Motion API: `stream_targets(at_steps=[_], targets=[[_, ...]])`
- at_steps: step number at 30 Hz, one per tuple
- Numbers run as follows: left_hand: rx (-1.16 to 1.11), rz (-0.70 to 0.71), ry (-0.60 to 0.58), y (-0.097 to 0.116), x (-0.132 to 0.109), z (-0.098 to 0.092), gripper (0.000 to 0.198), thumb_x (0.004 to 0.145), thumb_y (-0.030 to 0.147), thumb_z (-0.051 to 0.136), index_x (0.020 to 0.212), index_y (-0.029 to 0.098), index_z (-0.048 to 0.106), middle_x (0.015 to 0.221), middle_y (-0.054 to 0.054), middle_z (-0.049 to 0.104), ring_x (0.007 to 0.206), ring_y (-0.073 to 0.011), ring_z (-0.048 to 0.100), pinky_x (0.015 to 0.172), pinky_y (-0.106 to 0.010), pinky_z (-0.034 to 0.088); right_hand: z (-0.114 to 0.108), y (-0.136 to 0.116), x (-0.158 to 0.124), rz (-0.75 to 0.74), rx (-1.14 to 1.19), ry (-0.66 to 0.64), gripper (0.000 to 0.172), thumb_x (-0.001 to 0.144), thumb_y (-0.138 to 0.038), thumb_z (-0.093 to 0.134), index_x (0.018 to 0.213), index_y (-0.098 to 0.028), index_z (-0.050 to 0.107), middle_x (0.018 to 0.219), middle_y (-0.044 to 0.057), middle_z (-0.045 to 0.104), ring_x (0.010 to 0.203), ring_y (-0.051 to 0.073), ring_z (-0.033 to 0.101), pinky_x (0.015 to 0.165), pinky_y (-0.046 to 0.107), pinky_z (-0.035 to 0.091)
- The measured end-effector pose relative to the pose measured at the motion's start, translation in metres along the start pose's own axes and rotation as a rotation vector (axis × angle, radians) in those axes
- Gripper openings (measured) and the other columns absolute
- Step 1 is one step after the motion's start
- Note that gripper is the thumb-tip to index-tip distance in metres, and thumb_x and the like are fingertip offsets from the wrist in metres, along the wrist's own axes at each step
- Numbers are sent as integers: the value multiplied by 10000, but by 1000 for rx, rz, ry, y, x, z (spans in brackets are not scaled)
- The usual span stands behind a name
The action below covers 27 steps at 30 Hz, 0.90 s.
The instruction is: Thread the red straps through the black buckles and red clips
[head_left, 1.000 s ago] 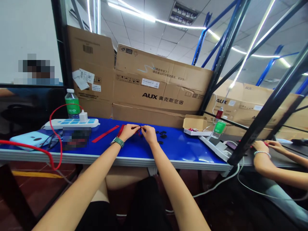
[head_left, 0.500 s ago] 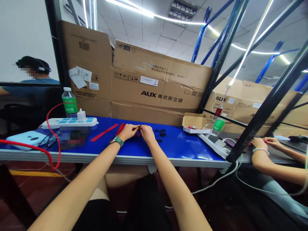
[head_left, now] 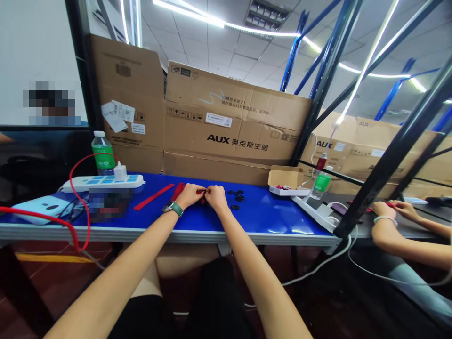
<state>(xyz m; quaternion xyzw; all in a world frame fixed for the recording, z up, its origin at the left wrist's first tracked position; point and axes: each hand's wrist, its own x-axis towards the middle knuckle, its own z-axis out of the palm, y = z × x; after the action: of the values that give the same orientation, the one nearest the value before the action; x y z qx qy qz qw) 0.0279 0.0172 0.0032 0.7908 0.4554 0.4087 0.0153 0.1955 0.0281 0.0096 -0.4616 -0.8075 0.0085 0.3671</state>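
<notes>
Two hands, the left hand point(head_left: 189, 195) and the right hand point(head_left: 217, 197), are pinching a small red strip point(head_left: 203, 194) with fingers point(head_left: 212, 190) closed tight, working near the front edge of the blue table point(head_left: 176, 233), with little black bits point(head_left: 236, 197) lying just beside and open blue room past them

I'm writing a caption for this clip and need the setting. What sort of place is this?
Probably a small workshop or light-assembly room: there is a long blue workbench with a power strip, blue steel shelving uprights, and large AUX air-conditioner cartons stacked behind the bench.
</notes>
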Motion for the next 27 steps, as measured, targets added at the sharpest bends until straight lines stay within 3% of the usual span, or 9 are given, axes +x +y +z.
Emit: stream_targets(at_steps=[4, 8, 11, 15, 19, 22, 27], targets=[[-10, 33, -59, 4, 1, 2, 293, 832, 256, 576, 996, 248, 819, 934, -54, 796, 810, -249, 753, 779, -311, 556, -1, 1, -3, 82, 23, 44, 131, 805, -114, 584, 765, -199, 674, 762, 106, 731, 758, 239, 692, 699, 276, 462], [-52, 4, 30, 4, 1, 3, 315, 870, 327, 565, 1042, 220, 806, 1037, -82, 781, 931, -277, 751, 850, -355, 566, -1, 8, -1, 112, 245, 145, 68, 799, -167, 623, 823, -226, 600, 708, 10, 687, 667, 175, 650, 632, 234, 451], [-44, 11, 66, 2, 1, 3, 323, 890, 345, 556, 1057, 213, 798, 1082, -87, 774, 997, -278, 740, 908, -373, 561, 1, 13, 3, 184, 448, 147, 125, 753, -232, 682, 775, -227, 559, 668, -23, 665, 637, 155, 639, 629, 227, 479], [-39, -33, 181, 4, 0, 1, 285, 887, 312, 569, 1050, 209, 778, 1053, -79, 785, 970, -254, 744, 921, -363, 561, 5, 16, 3, 405, 861, -2, 207, 747, -345, 713, 815, -207, 574, 662, -18, 665, 592, 141, 643, 593, 243, 530], [-48, -87, 200, 7, 0, 0, 215, 865, 318, 591, 956, 205, 750, 937, -72, 790, 859, -235, 748, 818, -334, 583, 7, 14, 0, 496, 1137, -151, 236, 717, -328, 746, 828, -201, 581, 619, -34, 649, 485, 124, 610, 510, 253, 546], [-36, -73, 194, 8, 0, 0, 191, 857, 317, 593, 918, 207, 736, 909, -64, 786, 839, -226, 740, 797, -319, 572, 7, 13, 1, 467, 1058, -96, 157, 723, -282, 723, 774, -193, 604, 554, -45, 621, 456, 120, 591, 510, 241, 543], [-43, -8, 151, 9, 0, 0, 186, 859, 314, 587, 912, 216, 737, 886, -41, 779, 788, -207, 718, 766, -294, 545, 5, 15, 3, 238, 621, 74, 65, 734, -254, 684, 707, -202, 656, 585, -33, 658, 565, 133, 637, 585, 206, 513]])
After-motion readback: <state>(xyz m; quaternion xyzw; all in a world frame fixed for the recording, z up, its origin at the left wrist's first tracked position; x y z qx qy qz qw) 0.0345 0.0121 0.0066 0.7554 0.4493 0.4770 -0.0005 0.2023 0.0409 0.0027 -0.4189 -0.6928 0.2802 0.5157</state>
